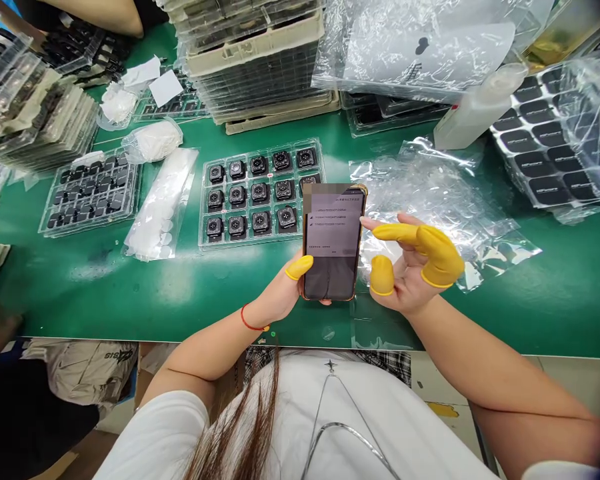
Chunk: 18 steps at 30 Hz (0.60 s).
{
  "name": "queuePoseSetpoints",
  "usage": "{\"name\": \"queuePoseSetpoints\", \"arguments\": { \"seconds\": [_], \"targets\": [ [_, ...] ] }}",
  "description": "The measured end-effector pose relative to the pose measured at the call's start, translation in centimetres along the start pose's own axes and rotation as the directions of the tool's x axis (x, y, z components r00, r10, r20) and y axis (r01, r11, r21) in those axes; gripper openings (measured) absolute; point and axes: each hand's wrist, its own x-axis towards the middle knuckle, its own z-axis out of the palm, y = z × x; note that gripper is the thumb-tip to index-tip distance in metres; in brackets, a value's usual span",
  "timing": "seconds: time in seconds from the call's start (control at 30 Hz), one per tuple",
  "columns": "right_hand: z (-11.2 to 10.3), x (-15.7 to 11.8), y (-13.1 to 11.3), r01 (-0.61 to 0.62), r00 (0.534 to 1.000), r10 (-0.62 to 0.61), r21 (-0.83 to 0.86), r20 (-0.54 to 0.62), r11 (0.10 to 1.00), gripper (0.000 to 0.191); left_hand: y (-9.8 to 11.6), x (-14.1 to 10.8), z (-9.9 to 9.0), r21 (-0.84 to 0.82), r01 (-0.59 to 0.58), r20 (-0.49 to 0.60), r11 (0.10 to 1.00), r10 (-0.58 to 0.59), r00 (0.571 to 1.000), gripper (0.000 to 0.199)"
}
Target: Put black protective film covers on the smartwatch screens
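My left hand (284,291) is wrapped round a smartphone (329,275), its thumb in a yellow finger cot lying along the phone's left edge. Lines of text show on the lit screen, and a blurred patch covers its top left corner. Just right of the phone is my right hand (414,270), fingers bent and apart, with nothing in it. Yellow finger cots cover its thumb and some fingers; one fingertip comes close to the screen's edge. Behind the phone lies a clear tray (253,245) of black square watch bodies, partly hidden by it.
Clear plastic film (430,200) lies at the right, below a white bottle (480,110). A tall stack of trays (260,73) stands at the back. On the left are a bag of white discs (160,207) and another filled tray (91,193). A person's arm (105,15) shows top left.
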Motion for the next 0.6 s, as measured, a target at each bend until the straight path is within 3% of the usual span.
{"name": "queuePoseSetpoints", "arguments": {
  "seconds": [0.2, 0.33, 0.6],
  "targets": [
    [0.10, -0.09, 0.32, 0.002, 1.000, -0.002, -0.088, -0.003, 0.996, 0.063, 0.09, 0.05, 0.26, 0.013, 0.010, 0.006, 1.000, -0.010, 1.000, 0.073],
    [0.14, 0.20, 0.35, 0.041, 0.999, -0.041, -0.074, -0.003, 0.996, 0.069, 0.11, 0.04, 0.37, 0.011, 0.006, 0.029, 1.000, -0.007, 1.000, 0.072],
    [0.13, 0.33, 0.17, -0.010, 1.000, 0.010, -0.009, -0.005, 1.000, 0.065, 0.31, 0.02, 0.47, 0.016, -0.012, 0.074, 1.000, 0.010, 0.997, 0.073]
  ]
}}
